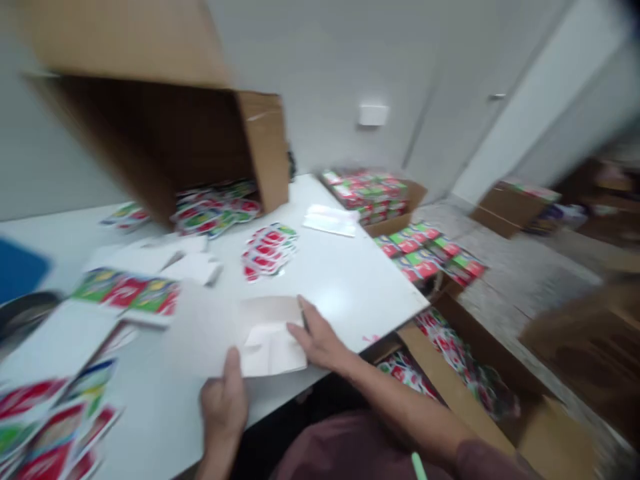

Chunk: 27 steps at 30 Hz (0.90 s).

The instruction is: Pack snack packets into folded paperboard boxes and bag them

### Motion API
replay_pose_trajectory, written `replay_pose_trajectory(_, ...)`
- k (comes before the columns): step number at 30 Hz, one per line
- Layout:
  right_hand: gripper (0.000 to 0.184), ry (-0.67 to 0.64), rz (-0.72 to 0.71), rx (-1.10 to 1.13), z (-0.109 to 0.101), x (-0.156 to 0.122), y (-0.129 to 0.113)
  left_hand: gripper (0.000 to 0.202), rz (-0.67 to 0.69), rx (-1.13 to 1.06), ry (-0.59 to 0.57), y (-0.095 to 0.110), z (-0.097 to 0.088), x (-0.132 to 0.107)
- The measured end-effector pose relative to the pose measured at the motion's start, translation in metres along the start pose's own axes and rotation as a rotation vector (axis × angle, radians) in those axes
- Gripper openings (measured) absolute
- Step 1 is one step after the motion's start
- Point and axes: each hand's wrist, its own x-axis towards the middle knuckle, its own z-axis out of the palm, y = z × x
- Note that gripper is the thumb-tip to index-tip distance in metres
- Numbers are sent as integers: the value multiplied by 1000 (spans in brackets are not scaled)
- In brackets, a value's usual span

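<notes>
A white cardboard carton blank (200,333), blurred by motion, is held over the front of the white table with its plain side up. My left hand (224,400) grips its lower edge, thumb raised on the near side. My right hand (317,340) pinches its right end, fingers closed around the edge. Beyond it lies a loose pile of red and green printed packets (270,250). To the left, a row of red and green printed cartons (127,293) sits near several white flattened pieces (145,257). Any print on the blank's underside is hidden.
A large open cardboard box (263,153) lies on its side at the back left, spilling packets. White strips (331,220) lie by the table's right edge. Beyond that edge stand boxes of packed cartons (425,253) and an open box of packets (450,353). More packets (55,427) lie front left.
</notes>
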Motion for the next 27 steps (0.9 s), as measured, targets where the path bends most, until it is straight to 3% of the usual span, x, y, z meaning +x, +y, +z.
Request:
replay_pose_trajectory(2, 78, -64, -17, 31, 10, 7, -3, 57, -133, -28, 122, 8, -8, -6)
replay_pose_trajectory(6, 77, -268, -10, 122, 14, 26, -9, 64, -183, -147, 261, 9, -26, -8)
replay_pose_trajectory(8, 71, -211, 6, 144, 8, 41, -9, 65, -205, -178, 262, 4, -36, -5)
replay_pose_trajectory(12, 72, 70, -19, 18, -17, 95, -4, 59, -188, -246, 226, -5, -54, 13)
replay_pose_trajectory(16, 84, 179, -153, -242, -39, 167, -7, 54, -149, -287, 137, -5, -67, 37)
replay_pose_trajectory(20, 94, 116, -161, -485, -38, 230, -28, 58, -106, -300, -41, 1, -74, 57)
replay_pose_trajectory(27, 120, -90, 45, -864, 1, 306, -61, 59, -112, -316, -118, 9, -79, 79)
